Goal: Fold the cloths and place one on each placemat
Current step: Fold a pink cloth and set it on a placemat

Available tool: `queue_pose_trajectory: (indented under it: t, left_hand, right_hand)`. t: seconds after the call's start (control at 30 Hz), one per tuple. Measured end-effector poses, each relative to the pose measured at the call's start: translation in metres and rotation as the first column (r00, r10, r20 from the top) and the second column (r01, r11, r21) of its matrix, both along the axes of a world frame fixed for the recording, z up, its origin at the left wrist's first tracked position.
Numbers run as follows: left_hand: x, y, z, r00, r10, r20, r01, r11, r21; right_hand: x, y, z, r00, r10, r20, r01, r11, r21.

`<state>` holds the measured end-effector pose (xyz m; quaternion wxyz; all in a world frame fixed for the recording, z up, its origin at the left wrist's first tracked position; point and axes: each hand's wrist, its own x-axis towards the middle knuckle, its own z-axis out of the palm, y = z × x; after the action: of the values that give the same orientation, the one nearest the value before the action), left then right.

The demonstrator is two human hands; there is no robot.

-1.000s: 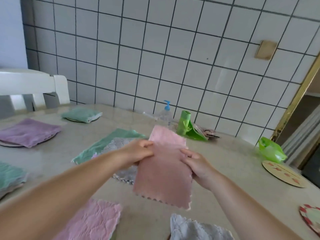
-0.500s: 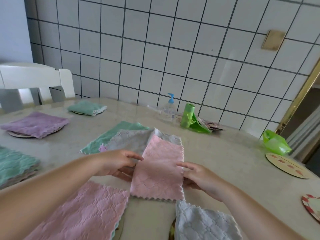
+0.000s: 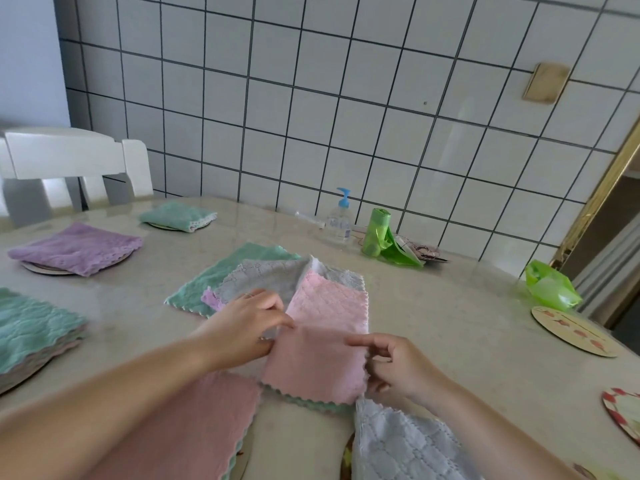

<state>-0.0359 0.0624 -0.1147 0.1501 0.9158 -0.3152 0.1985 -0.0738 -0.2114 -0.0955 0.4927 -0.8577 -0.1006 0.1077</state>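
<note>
The pink cloth (image 3: 325, 344), laid on the table (image 3: 450, 323), is pinched at its left edge by the left hand (image 3: 242, 327) and at its right edge by the right hand (image 3: 391, 365).

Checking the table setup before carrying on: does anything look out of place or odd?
Two round placemats on the right lie bare, with no cloth yet. A loose heap of unfolded cloths sits mid-table. Nothing looks spilled or damaged.

Pink cloth (image 3: 323, 344) flat on table (image 3: 450, 323), overlapping grey cloth (image 3: 270, 277) (itself over a green one). Left hand (image 3: 242, 327) pinching left edge; right hand (image 3: 391, 365) pinching right edge.
</note>
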Motion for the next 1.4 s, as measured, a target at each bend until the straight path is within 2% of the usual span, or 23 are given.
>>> queue_pose_trajectory:
  t: [0.03, 0.07, 0.13, 0.2, 0.27, 0.3, 0.4, 0.5, 0.6, 0.7, 0.8, 0.9, 1.03, 1.17, 1.4]
  left_hand:
    - [0.001, 0.000, -0.001, 0.992, -0.041, 0.118, 0.033, 0.997, 0.074]
    - [0.002, 0.001, 0.000, 0.980, -0.093, 0.175, 0.070, 0.988, 0.134]
    - [0.008, -0.001, 0.003, 0.970, -0.194, 0.148, 0.166, 0.969, 0.182]
    - [0.012, -0.003, 0.007, 0.977, -0.212, -0.024, 0.213, 0.976, 0.052]
    - [0.017, -0.007, 0.012, 0.947, -0.152, -0.283, 0.098, 0.975, -0.198]
    - [0.022, -0.010, 0.015, 0.925, -0.126, -0.358, 0.021, 0.959, -0.284]
    - [0.042, -0.025, 0.020, 0.915, -0.071, -0.397, -0.105, 0.908, -0.405]
    - [0.068, -0.041, 0.024, 0.878, -0.065, -0.475, -0.213, 0.834, -0.509]
    - [0.088, -0.054, 0.025, 0.824, -0.001, -0.567, -0.344, 0.794, -0.501]
    - [0.099, -0.062, 0.016, 0.773, 0.067, -0.631, -0.441, 0.771, -0.459]
    - [0.106, -0.063, 0.005, 0.745, 0.143, -0.652, -0.484, 0.788, -0.380]
    - [0.107, -0.063, 0.004, 0.727, 0.128, -0.674, -0.494, 0.779, -0.385]
    - [0.106, -0.061, -0.001, 0.757, 0.078, -0.649, -0.439, 0.796, -0.416]
    - [0.105, -0.062, 0.000, 0.769, 0.046, -0.637, -0.367, 0.848, -0.382]
    - [0.108, -0.064, 0.006, 0.731, 0.106, -0.674, -0.407, 0.861, -0.305]
  right_hand:
    - [0.001, -0.001, -0.003, 0.994, -0.008, 0.113, 0.018, 0.996, -0.086]
    - [0.003, -0.003, -0.006, 0.973, 0.001, 0.232, 0.044, 0.981, -0.191]
    - [0.008, -0.006, -0.006, 0.931, 0.021, 0.366, 0.085, 0.958, -0.273]
    - [0.017, -0.008, -0.004, 0.924, 0.018, 0.382, 0.074, 0.971, -0.226]
    - [0.029, -0.007, -0.002, 0.952, -0.031, 0.305, 0.066, 0.992, -0.104]
    - [0.036, -0.006, -0.003, 0.961, -0.077, 0.265, 0.092, 0.995, -0.043]
    - [0.058, 0.000, -0.006, 0.931, -0.265, 0.252, 0.266, 0.964, 0.033]
    - [0.080, 0.008, -0.005, 0.901, -0.379, 0.213, 0.363, 0.925, 0.110]
    - [0.102, 0.012, -0.010, 0.874, -0.482, 0.056, 0.471, 0.871, 0.140]
    - [0.121, 0.009, -0.026, 0.851, -0.518, -0.088, 0.526, 0.840, 0.131]
    - [0.138, 0.000, -0.042, 0.845, -0.517, -0.135, 0.529, 0.844, 0.082]
    - [0.140, 0.003, -0.037, 0.835, -0.540, -0.107, 0.546, 0.837, 0.034]
    - [0.121, 0.013, -0.021, 0.823, -0.568, 0.008, 0.568, 0.823, -0.025]
    - [0.113, 0.015, -0.024, 0.844, -0.527, 0.100, 0.530, 0.848, -0.003]
    - [0.114, 0.013, -0.029, 0.845, -0.514, 0.150, 0.519, 0.855, 0.005]
